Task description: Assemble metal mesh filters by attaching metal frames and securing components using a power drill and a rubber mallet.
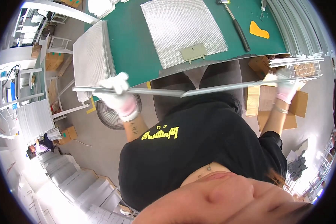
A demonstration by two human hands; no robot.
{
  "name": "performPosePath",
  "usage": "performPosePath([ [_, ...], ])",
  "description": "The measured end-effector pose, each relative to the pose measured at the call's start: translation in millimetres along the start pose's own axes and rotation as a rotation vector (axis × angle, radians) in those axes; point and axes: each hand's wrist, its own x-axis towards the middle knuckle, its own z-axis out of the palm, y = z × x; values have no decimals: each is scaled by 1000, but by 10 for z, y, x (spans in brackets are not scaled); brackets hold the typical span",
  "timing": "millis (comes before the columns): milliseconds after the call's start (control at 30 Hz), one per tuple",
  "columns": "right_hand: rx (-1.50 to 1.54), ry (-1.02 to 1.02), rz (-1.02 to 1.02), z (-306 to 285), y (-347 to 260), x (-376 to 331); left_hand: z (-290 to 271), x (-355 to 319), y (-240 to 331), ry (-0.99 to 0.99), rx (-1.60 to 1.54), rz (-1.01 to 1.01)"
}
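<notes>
My left hand [117, 95], in a white glove with a pink cuff, grips the left part of a long thin metal frame strip [156, 91]. My right hand [286, 87], gloved the same way, holds the right part of the strip. The strip is bent at its middle and hangs below the near edge of the green table [132, 44]. On the table lies a square silver mesh filter panel [183, 30] with a small grey latch plate [193, 52] at its near edge.
A stack of mesh panels [91, 59] leans at the table's left edge. A hammer [236, 23] and an orange scraper [258, 30] lie at the right. Metal strips [300, 30] are stacked far right. Cardboard boxes [267, 102] and a fan [114, 115] stand on the floor.
</notes>
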Motion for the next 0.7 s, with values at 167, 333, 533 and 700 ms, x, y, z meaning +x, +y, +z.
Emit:
performPosePath([
  [167, 794, -602, 87, -548, -1207, 576, -102, -12, 270, -96, 86, -54],
  [333, -52, -274, -304, 1504, -923, -377, 389, -324, -304, -224, 169, -293],
  [533, 554, -152, 752, 2690, 559, -397, 806, -687, -655, 8, 702, -297],
  [700, 84, -1099, 512, 1954, 1212, -50, 1100, -1185, -795, -23, -101, -432],
])
